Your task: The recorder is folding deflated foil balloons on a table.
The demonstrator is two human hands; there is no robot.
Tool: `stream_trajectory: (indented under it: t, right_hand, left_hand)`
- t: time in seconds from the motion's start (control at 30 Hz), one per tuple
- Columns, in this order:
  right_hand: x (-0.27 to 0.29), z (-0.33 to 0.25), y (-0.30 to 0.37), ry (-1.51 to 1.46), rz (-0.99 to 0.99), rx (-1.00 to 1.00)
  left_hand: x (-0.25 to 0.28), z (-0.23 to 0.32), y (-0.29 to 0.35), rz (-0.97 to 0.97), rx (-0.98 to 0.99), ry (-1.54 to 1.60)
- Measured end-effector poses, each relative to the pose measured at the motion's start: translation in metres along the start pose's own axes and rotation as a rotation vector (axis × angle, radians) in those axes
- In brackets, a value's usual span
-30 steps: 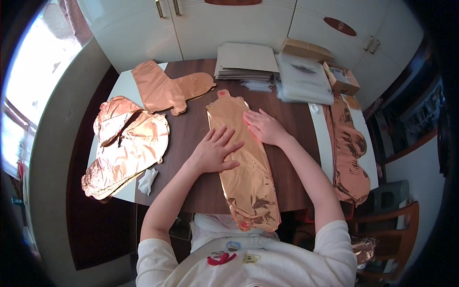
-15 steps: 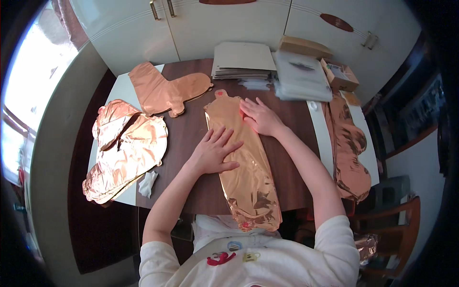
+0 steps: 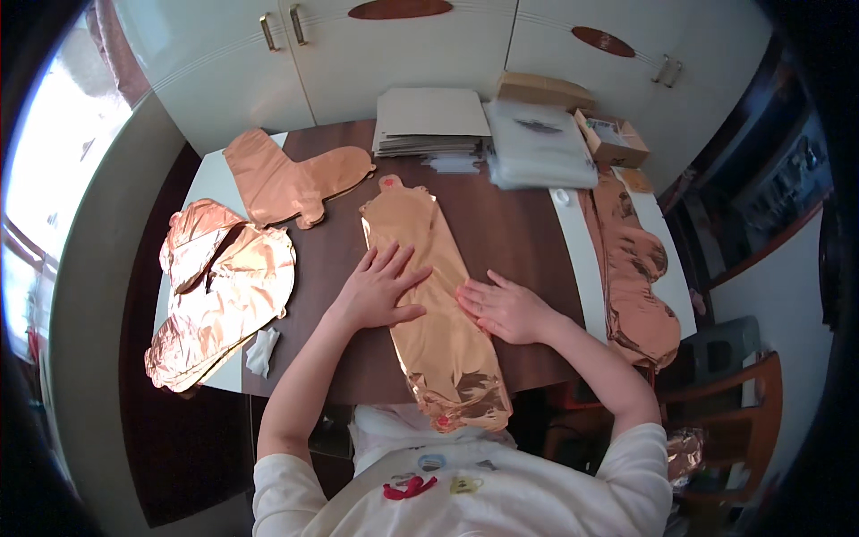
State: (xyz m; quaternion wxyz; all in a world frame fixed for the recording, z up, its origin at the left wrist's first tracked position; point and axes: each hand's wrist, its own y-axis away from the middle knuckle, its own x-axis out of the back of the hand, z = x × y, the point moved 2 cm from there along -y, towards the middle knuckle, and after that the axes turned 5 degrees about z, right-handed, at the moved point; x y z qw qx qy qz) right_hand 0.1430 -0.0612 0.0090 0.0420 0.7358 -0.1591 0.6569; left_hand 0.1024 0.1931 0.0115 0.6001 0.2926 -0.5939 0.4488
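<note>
A long, flat rose-gold foil balloon lies lengthwise on the dark wooden table, its near end hanging past the front edge toward my lap. My left hand rests spread on its left side, fingers pointing away from me. On the balloon's right edge lies my right hand, its fingers flat on the foil and thumb raised apart. Neither hand grips anything. The near end of the foil is crinkled and shiny, and a small red mark shows at each end.
More folded foil balloons lie at the far left, left and right. A crumpled white tissue is near the left edge. Along the back stand a cardboard stack, clear plastic bags and a small open box.
My right hand has slid toward me along the balloon's right edge, from near its far end to about the middle. My left hand stays on the foil. The whole view has shifted slightly.
</note>
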Motion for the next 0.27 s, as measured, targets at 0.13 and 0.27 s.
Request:
stream_trajectory:
  t: [0.13, 0.27]
  right_hand:
    - [0.002, -0.002, 0.003, -0.028, 0.034, -0.002]
    - [-0.004, 0.002, 0.004, -0.037, 0.034, 0.017]
  left_hand:
    - [0.001, 0.002, -0.003, 0.013, -0.027, -0.064]
    - [0.003, 0.012, -0.014, -0.021, -0.027, -0.03]
